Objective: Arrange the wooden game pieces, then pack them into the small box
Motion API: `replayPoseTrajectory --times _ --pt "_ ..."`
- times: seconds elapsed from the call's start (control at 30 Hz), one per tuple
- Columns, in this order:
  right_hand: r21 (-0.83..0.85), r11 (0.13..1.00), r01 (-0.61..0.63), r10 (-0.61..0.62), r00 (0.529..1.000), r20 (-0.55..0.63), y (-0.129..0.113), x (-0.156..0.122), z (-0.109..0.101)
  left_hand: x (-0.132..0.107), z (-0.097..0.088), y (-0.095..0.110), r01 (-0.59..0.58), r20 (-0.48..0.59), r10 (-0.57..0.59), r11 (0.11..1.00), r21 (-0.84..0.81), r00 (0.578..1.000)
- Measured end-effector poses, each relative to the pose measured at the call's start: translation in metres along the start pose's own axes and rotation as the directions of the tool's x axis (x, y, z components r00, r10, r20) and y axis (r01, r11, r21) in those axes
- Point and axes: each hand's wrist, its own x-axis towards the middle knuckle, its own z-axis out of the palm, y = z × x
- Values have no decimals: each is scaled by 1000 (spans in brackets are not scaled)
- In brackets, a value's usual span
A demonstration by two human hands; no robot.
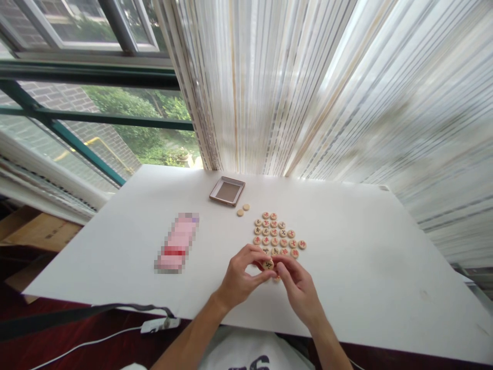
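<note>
1. Held piece point(268, 265): pinched by left hand point(239, 276), the nearer one, between thumb and fingers; round, no long axis.
2. Right hand point(299, 288) placed just right of it, fingers curled; grip can't be told.
3. Rowed pieces point(275, 241): about 21 counted, far side of hands; others partly hidden.
4. Blank discs point(240, 213): two, far left of rows.
5. Tray point(227, 191): one, beyond discs.

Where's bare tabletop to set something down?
Biggest: white table right of the xiangqi pieces, out to its right edge. Smaller: between pixelated pink item and left hand; left of that item. Crowded: around right hand and the piece rows; two blank pieces near the shallow tray.
</note>
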Motion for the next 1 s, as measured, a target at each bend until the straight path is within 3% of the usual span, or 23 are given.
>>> replayPoseTrajectory --times 0.2,0.43,0.57,0.77,1.0 --pt "152 983 -105 96 993 71 0 4 0 -6 -1 -3 12 68 -11 1000 -25 998" --pt "19 998 -67 66 997 39 -6 5 0 -9 -15 -1 192 190 -178 980 -55 965" --pt "-42 998 -53 54 998 34 -6 5 4 -11 -17 -4 248 186 -241 969 -15 952" --pt "-66 997 -36 41 997 72 -5 0 8 -19 -15 -11 318 137 -306 945 -80 942" --pt "-1 997 -77 77 991 110 -1 -4 11 -27 -22 -15 370 208 -344 923 -105 916"
